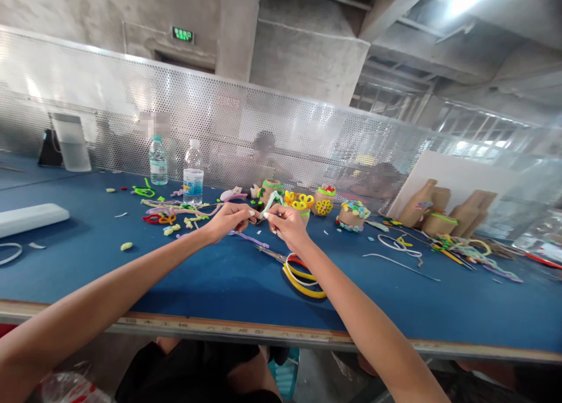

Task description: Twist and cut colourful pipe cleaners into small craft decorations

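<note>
My left hand (232,220) and my right hand (287,224) meet above the table, both closed in a pinch with the fingertips almost touching. A pale green, fuzzy pipe cleaner (274,199) rises in a bent loop from between the fingers; its lower part is hidden by them. Below my right hand lie scissors (277,255) with yellow-and-red handles, partly behind the wrist. A lilac pipe cleaner (250,239) rests on the table under the hands. Just beyond them stand a jar with yellow flower loops (300,200) and a twine-wrapped jar with a green band (272,186).
Colourful pipe cleaners (175,210) are heaped left of my hands, near two water bottles (193,178). Two more decorated jars (352,214) stand to the right. Twine-wrapped bottles (419,204) lean against a white board (456,181). A perforated metal screen (219,128) borders the blue table (211,292).
</note>
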The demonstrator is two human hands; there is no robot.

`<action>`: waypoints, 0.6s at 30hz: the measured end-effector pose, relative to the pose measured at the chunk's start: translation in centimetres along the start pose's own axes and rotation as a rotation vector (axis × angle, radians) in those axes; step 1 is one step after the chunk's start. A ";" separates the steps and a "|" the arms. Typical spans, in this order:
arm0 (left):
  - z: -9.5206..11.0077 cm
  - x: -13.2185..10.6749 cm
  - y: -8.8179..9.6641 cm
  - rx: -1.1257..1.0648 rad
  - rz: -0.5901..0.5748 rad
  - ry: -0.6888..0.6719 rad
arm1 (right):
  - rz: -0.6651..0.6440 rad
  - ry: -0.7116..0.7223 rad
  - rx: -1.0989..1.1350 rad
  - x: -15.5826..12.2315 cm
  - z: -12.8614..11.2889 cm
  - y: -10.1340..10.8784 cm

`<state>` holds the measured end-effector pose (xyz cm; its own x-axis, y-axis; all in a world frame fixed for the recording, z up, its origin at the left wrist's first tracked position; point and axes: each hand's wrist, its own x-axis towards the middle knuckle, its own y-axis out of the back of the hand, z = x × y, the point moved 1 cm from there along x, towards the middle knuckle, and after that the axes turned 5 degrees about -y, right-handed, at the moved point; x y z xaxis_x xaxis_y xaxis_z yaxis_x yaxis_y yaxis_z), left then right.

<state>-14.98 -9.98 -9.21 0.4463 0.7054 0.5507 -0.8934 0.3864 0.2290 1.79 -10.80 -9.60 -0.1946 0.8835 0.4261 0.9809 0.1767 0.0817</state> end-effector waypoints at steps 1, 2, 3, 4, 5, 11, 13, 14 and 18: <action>0.0 0.0 0.1 0.018 -0.004 -0.005 | 0.008 -0.003 -0.018 0.0 -0.1 0.1; 0.1 0.0 0.1 0.044 0.002 -0.012 | 0.011 -0.004 -0.033 0.0 -0.2 0.1; 0.1 0.0 0.1 0.073 0.013 -0.022 | 0.009 -0.004 -0.046 0.0 -0.2 0.1; 0.1 0.0 0.2 0.099 0.024 -0.035 | 0.004 -0.001 -0.060 0.0 -0.3 0.1; 0.1 0.0 0.2 0.124 0.032 -0.051 | -0.002 0.003 -0.076 -0.1 -0.3 0.1; -0.2 0.1 0.3 0.348 0.054 -0.187 | 0.008 0.030 -0.156 -0.1 -0.2 0.0; -0.3 0.1 0.3 0.398 0.056 -0.220 | 0.016 0.021 -0.159 -0.1 -0.2 0.0; -0.4 0.1 0.3 0.410 0.061 -0.225 | 0.018 0.010 -0.154 0.0 -0.1 0.0; -0.9 0.2 0.4 0.422 0.118 -0.199 | 0.013 -0.043 -0.151 0.1 0.4 -0.2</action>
<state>-15.19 -9.14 -9.67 0.3584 0.5865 0.7263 -0.8988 0.0064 0.4383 1.57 -10.57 -9.98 -0.1790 0.9034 0.3896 0.9719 0.1008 0.2126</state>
